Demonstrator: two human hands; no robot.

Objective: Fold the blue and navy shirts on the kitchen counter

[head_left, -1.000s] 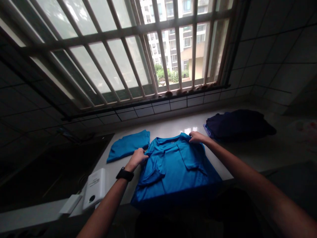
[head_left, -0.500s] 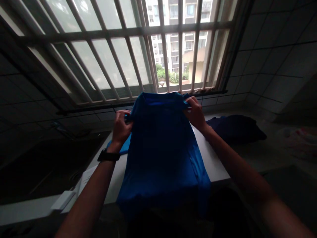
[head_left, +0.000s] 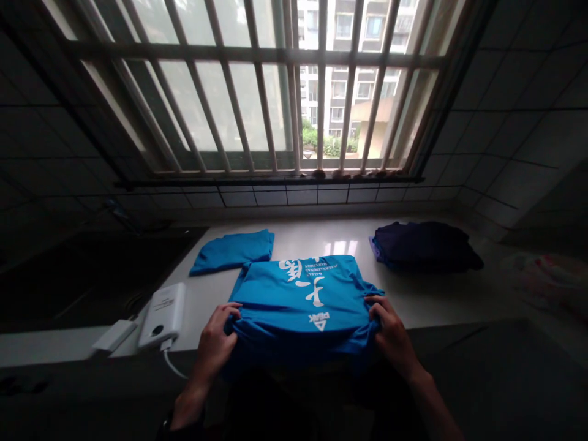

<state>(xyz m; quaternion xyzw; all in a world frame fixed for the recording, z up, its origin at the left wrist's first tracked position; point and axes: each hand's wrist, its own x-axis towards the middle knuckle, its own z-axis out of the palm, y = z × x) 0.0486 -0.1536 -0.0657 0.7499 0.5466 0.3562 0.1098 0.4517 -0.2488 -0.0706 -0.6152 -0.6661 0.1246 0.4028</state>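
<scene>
A blue shirt [head_left: 275, 294] with white printed lettering lies partly on the white countertop [head_left: 211, 300], its near part hanging over the front edge. My left hand [head_left: 219, 334] pinches the shirt at its left side, thumb and fingers closed on the cloth. On the opposite side my right hand [head_left: 390, 331] grips bunched fabric in the same way. The print reads upside down from here. Just behind the shirt, to the left, rests a folded blue garment [head_left: 234, 250].
A dark folded pile of clothes [head_left: 425, 245] sits at the right rear. Left of the shirt are a white power bank [head_left: 163, 315] with a cable and a small white box [head_left: 114, 335]. A dark sink [head_left: 92, 275] lies far left; a barred window [head_left: 257, 92] rises behind.
Both hands have come down and towards me, lowering the raised shirt onto the countertop. Its printed side now shows, and the folded blue garment and power bank are uncovered.
</scene>
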